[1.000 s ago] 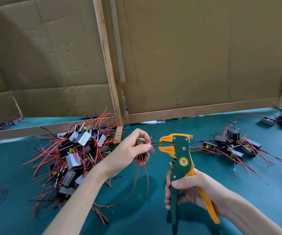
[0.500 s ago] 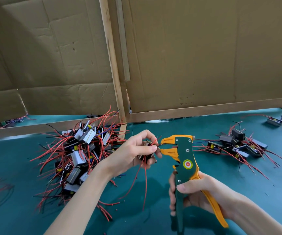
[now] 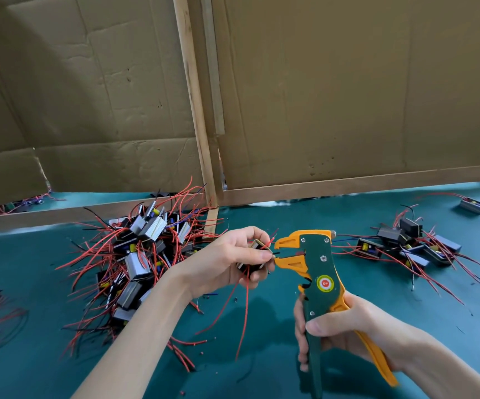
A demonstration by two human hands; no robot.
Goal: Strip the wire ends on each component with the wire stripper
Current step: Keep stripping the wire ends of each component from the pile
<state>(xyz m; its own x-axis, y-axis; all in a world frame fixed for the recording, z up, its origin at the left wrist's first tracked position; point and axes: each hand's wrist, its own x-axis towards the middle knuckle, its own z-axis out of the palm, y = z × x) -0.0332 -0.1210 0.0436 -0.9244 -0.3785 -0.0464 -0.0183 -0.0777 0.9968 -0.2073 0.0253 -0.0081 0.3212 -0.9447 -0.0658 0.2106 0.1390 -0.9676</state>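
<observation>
Right hand (image 3: 348,335) is wrapped round both handles of the wire stripper (image 3: 319,272); the handles are spread and the orange mouth gapes. Just left of that mouth, the left hand (image 3: 227,260) pinches one component (image 3: 254,254) between thumb and fingers, its black wire end (image 3: 276,252) reaching the gap. Judged: body light and rigid, leads thin and limp; hold the body close behind the lead. Beyond the left hand lies a large pile (image 3: 143,254); beyond the stripper head, a smaller group (image 3: 405,246).

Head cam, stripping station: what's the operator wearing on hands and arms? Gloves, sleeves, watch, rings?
Nothing worn that shows. The left hand and right hand are bare: no gloves, and no rings visible. The left forearm and right forearm are bare down to the frame edge, with no sleeve, watch or wristband in view. The nails that show look short and unpainted.
</observation>
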